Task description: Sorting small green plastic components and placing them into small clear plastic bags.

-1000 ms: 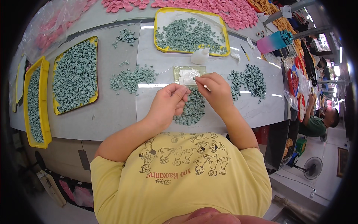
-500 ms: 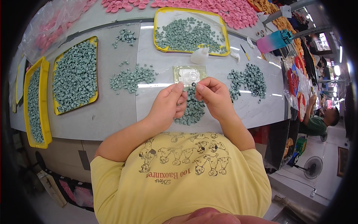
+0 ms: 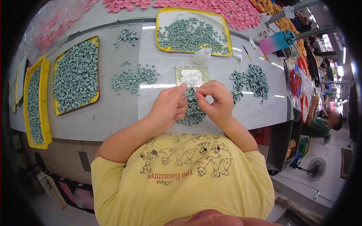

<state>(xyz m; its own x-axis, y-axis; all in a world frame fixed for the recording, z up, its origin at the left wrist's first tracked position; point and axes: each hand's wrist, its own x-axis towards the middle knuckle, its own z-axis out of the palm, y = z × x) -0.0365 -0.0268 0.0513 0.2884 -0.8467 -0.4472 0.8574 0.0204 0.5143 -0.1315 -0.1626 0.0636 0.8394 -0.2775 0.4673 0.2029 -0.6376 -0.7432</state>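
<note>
My left hand and my right hand meet fingertip to fingertip over a heap of small grey-green pieces on the white table. Between the fingertips they pinch one small green piece. Just beyond the fingers lies a flat clear plastic packet with a round shape inside. A loose pile of green pieces lies to the left, another pile to the right.
Yellow trays of green pieces stand at the far middle, the left and the far left. Pink pieces spread along the back. A white cup sits by the far tray. Another person sits at the right.
My two hands have drawn closer together, and the fingertips now touch over the heap near the clear packet.
</note>
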